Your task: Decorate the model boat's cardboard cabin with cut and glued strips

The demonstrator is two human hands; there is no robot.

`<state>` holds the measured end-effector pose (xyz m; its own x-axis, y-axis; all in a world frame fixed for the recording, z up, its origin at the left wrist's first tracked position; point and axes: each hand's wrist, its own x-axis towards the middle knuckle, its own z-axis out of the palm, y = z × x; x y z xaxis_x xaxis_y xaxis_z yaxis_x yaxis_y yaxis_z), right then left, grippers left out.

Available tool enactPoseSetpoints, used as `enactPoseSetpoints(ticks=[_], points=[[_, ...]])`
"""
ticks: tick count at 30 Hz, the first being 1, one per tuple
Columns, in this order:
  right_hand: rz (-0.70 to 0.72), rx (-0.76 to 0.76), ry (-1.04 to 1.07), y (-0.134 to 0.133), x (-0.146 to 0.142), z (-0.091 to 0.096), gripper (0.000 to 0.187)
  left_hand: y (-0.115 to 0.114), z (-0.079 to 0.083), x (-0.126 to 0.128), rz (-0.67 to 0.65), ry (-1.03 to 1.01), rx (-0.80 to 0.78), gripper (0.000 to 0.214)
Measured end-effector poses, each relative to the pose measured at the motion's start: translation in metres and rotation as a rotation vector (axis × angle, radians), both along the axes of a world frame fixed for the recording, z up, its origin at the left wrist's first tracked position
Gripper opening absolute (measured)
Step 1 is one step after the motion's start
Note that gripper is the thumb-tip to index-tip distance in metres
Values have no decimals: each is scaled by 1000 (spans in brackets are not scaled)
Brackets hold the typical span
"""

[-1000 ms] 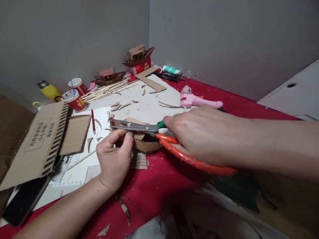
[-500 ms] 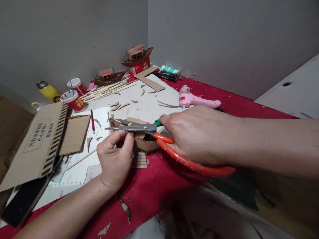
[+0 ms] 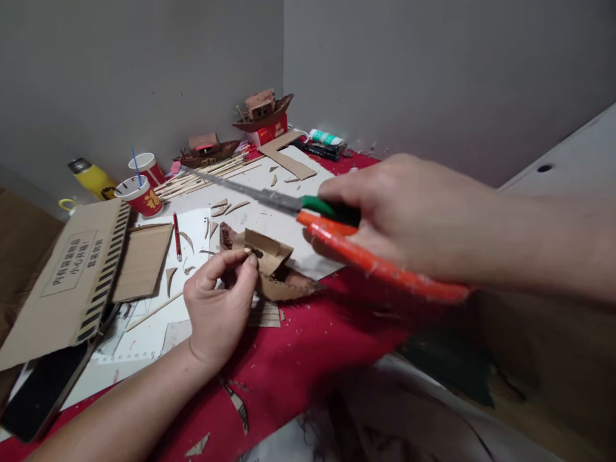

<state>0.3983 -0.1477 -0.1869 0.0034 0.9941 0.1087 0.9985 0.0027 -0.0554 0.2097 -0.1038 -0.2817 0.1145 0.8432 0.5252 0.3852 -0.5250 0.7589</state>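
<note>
One left hand [image 3: 216,301]: pinching a pale stub [image 3: 248,250], perhaps stick, seemingly to steady it
Right hand [image 3: 409,215]: clamped on scissors [image 3: 286,201], apart from cardboard boat [image 3: 285,290]

Dim light (right hand [image 3: 397,218] blurred)

passage: over red cloth [image 3: 308,359] | blocked: scissors [image 3: 289,203] above white board [image 3: 274,218]; paper cups [image 3: 147,202], carton [image 3: 72,276] left

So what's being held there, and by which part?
The right grip holds the scissors by their handles. The left grip seems to pinch a small pale bit near the cardboard boat; by which part, I can't tell.
</note>
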Motion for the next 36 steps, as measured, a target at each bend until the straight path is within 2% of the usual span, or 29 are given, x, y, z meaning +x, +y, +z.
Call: enactPoseSetpoints(ticks=[3,7,11,17,22,24,26,28,33,36], points=[[-123,-65,-36,9,15,-7,35,-1,2,-2,-36,1,-44,12],[-123,-186,-116,28,24,-27,45,-1,5,-7,-74,31,-68,12],[-101,-111,-125,48,18,-36,49,0,5,-12,-48,42,-113,11],[109,-18,-101,63,3,-47,35,-2,3,-22,-72,73,-93,6],[177,-5,-75,55,3,-52,22,-2,-3,-29,-104,61,-37,9],[243,113,74,44,1,-50,23,-1,-3,-30,-133,61,0,11],[358,249,333,30,-3,-47,24,-1,-2,-29,-177,60,30,10],[469,305,520,18,-10,-48,24,-1,-1,-28,-214,52,46,11],[631,412,518,9,-24,-62,12,-2,1,-29,-212,64,82,8],[669,454,497,11,-28,-68,14,-2,0,-30,-229,92,109,7]])
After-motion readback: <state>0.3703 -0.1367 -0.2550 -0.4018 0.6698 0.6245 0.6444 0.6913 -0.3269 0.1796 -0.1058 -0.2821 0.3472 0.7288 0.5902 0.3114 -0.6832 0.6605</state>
